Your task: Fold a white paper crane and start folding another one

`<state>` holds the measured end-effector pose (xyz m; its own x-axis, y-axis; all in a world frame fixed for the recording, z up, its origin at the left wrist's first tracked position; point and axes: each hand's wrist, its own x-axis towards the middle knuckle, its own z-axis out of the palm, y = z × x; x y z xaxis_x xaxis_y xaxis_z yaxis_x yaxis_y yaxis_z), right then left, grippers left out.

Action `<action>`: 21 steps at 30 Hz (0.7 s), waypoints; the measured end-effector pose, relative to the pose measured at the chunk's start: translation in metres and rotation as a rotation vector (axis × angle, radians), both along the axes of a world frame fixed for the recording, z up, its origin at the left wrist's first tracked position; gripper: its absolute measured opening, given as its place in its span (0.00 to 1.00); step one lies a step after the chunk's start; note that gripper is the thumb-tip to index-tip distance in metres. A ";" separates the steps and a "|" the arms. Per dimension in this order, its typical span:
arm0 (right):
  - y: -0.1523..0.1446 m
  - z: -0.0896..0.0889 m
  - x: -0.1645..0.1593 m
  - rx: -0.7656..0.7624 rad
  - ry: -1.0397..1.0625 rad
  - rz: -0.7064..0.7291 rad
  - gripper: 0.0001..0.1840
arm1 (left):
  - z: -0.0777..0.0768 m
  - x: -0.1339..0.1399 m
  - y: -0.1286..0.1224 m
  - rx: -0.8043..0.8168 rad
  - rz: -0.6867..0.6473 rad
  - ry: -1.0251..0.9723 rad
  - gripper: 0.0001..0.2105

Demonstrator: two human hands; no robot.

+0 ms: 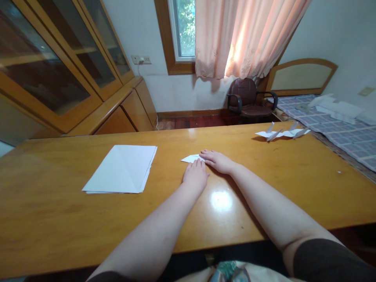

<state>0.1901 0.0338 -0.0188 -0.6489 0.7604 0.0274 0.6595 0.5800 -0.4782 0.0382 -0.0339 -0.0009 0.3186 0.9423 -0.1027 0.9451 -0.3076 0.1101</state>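
Note:
A small folded piece of white paper (190, 158) lies flat on the wooden table, its pointed end toward the left. My left hand (195, 174) presses on its near edge with the fingers stretched forward. From the right, my right hand (217, 160) rests flat over the paper's right end, fingers extended and pointing left. Both hands cover part of the paper, so its full shape is hidden. Neither hand grips it; the palms face down.
To the left lies a stack of white paper sheets (120, 170). Folded paper pieces (282, 133) with upright flaps stand at the table's far right. Beyond the wooden table (252, 207) are a brown armchair (246, 96), a bed (331, 125) and a glass-door cabinet (96, 94).

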 end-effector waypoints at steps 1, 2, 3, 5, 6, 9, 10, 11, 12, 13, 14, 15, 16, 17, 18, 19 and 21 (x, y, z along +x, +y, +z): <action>0.000 0.001 0.000 0.002 -0.002 -0.001 0.25 | 0.001 -0.001 0.000 -0.003 -0.005 0.002 0.26; -0.001 0.002 0.000 0.004 -0.002 -0.004 0.25 | 0.002 -0.002 0.001 -0.005 -0.008 0.004 0.26; -0.001 0.002 0.000 0.006 0.000 -0.007 0.25 | 0.003 -0.002 0.001 -0.004 -0.012 0.005 0.26; -0.001 0.001 0.001 0.012 0.008 -0.010 0.25 | 0.005 -0.004 0.001 -0.001 -0.023 0.009 0.26; 0.000 0.000 0.001 0.014 0.014 -0.010 0.25 | 0.005 -0.005 0.001 0.000 -0.030 0.012 0.27; 0.001 -0.003 0.001 0.022 0.028 -0.003 0.24 | 0.006 -0.006 0.000 0.008 -0.049 0.021 0.26; 0.002 -0.004 0.001 0.026 0.030 0.000 0.24 | 0.006 -0.006 -0.001 0.010 -0.050 0.027 0.26; 0.003 -0.005 0.001 0.030 0.029 0.003 0.24 | 0.006 -0.006 -0.001 0.011 -0.046 0.032 0.26; 0.003 -0.006 0.001 0.035 0.026 0.004 0.24 | 0.006 -0.006 -0.001 0.010 -0.040 0.038 0.26; 0.003 -0.007 0.001 0.038 0.024 0.006 0.24 | 0.006 -0.006 -0.002 0.008 -0.031 0.043 0.26; 0.004 -0.007 0.001 0.041 0.022 0.007 0.24 | 0.006 -0.006 -0.002 0.006 -0.021 0.049 0.25; 0.004 -0.007 0.001 0.042 0.022 0.008 0.24 | 0.006 -0.005 -0.002 0.003 -0.008 0.056 0.25; 0.004 -0.008 0.001 0.044 0.024 0.008 0.24 | 0.006 -0.005 -0.002 0.001 0.006 0.063 0.24; 0.004 -0.008 0.001 0.047 0.026 0.009 0.24 | 0.006 -0.005 -0.003 -0.003 0.021 0.069 0.23; 0.004 -0.008 0.001 0.049 0.030 0.009 0.24 | 0.006 -0.005 -0.003 -0.009 0.038 0.074 0.23; 0.004 -0.008 0.002 0.052 0.033 0.010 0.24 | 0.006 -0.005 -0.004 -0.017 0.055 0.077 0.23; 0.004 -0.007 0.002 0.055 0.039 0.013 0.25 | 0.006 -0.005 -0.005 -0.031 0.089 0.074 0.23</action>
